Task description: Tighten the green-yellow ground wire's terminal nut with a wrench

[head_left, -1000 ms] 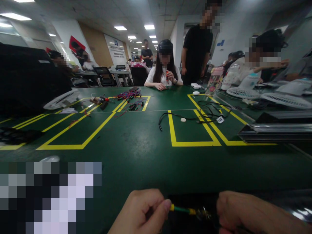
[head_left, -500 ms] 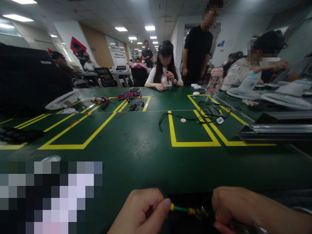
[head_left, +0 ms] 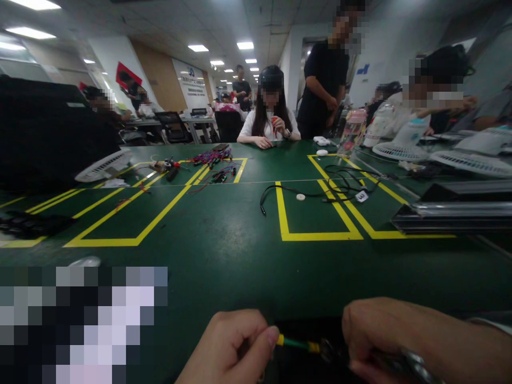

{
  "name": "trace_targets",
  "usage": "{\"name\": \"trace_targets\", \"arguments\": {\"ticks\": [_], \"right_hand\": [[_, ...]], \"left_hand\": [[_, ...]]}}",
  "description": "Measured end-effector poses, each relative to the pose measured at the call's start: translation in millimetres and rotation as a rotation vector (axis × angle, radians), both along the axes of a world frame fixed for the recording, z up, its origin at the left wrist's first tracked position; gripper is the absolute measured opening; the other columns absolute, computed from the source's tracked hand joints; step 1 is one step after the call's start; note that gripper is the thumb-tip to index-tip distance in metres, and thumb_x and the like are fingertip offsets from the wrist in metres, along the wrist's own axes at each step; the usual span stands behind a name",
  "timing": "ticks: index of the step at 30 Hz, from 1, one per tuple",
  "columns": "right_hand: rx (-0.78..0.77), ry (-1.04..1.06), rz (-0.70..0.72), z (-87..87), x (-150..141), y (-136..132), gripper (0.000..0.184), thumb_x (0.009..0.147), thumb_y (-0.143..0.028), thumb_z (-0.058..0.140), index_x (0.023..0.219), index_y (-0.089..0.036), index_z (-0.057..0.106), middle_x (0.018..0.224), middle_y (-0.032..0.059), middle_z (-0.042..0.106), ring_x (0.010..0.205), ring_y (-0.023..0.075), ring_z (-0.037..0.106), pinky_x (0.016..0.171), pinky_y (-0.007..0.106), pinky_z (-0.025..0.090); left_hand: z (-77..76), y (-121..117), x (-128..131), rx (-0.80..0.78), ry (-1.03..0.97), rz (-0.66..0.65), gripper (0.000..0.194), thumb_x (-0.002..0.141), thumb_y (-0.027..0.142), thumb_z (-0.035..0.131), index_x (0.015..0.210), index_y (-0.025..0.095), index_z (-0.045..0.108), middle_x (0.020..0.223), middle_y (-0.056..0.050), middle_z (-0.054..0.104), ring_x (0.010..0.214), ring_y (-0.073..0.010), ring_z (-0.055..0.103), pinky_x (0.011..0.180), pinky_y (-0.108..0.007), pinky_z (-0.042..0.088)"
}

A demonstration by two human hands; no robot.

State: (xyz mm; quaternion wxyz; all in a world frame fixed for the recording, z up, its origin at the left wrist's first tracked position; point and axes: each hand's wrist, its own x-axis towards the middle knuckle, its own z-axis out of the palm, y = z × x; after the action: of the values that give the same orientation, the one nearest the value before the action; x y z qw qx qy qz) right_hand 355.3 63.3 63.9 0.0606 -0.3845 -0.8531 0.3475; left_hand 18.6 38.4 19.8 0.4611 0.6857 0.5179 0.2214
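Observation:
My left hand [head_left: 236,341], at the bottom centre, is closed, with thumb and forefinger pinching one end of a short green-and-yellow wire [head_left: 296,343]. The wire points right, yellow at both ends and green between. At its far end lies a dark, shiny metal piece [head_left: 328,351], blurred against black. On the right, my right hand [head_left: 380,333] is closed with the fingers curled under. A metal tool with a shiny part [head_left: 416,362] shows below that palm; its kind is hard to make out. Whether the dark piece belongs to this tool, I cannot tell.
Yellow tape [head_left: 320,237] marks boxes on the green table [head_left: 224,277]. Ahead lie a black cable [head_left: 304,191], a small white ring [head_left: 300,197] and a bundle of wires [head_left: 212,156]. Metal profiles [head_left: 460,209] lie right. A person [head_left: 270,114] sits opposite.
My right hand has shifted slightly left and up, and the shiny tool part below it shows more. My left hand stays put. The standing person has brought their hands together.

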Motion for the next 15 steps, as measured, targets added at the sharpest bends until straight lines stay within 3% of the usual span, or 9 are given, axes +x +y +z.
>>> {"name": "trace_targets", "arguments": {"ticks": [4,6,10,15], "right_hand": [[0.036,0.232,-0.361,-2.9,18,-9,0.033,0.116,-0.056,0.090,0.096,-0.032,0.078,0.079,-0.0037,0.074,0.065,0.0188,0.062,0.059,0.023,0.052],[0.007,0.326,-0.482,-2.3,23,-11,0.048,0.112,-0.074,0.094,0.093,-0.032,0.080,0.076,-0.0045,0.070,0.062,0.0187,0.057,0.054,0.023,0.050],[0.033,0.326,-0.519,8.1,10,-8,0.051,0.097,-0.079,0.107,0.096,-0.032,0.086,0.072,-0.0035,0.070,0.064,0.0225,0.064,0.055,0.027,0.056],[0.146,0.279,-0.444,21.8,-20,-4,0.050,0.097,-0.077,0.109,0.109,-0.033,0.088,0.073,-0.0040,0.070,0.070,0.0248,0.069,0.059,0.027,0.057]], "left_hand": [[-1.8,0,2,0.010,-0.012,0.032,0.048,0.118,0.045,0.061,0.074,0.030,0.055,0.074,0.004,0.055,0.072,-0.0227,0.055,0.071,-0.036,0.035],[-2.0,0,3,0.009,-0.007,0.044,0.046,0.116,0.045,0.063,0.073,0.030,0.056,0.073,0.004,0.056,0.071,-0.0225,0.053,0.070,-0.036,0.034],[2.1,0,6,-0.008,-0.021,0.096,0.045,0.110,0.048,0.070,0.072,0.031,0.052,0.072,0.006,0.052,0.071,-0.0218,0.049,0.069,-0.036,0.032],[7.1,-3,9,-0.020,-0.110,0.161,0.043,0.105,0.048,0.079,0.076,0.030,0.055,0.072,0.008,0.051,0.070,-0.0198,0.047,0.068,-0.032,0.033]]}}
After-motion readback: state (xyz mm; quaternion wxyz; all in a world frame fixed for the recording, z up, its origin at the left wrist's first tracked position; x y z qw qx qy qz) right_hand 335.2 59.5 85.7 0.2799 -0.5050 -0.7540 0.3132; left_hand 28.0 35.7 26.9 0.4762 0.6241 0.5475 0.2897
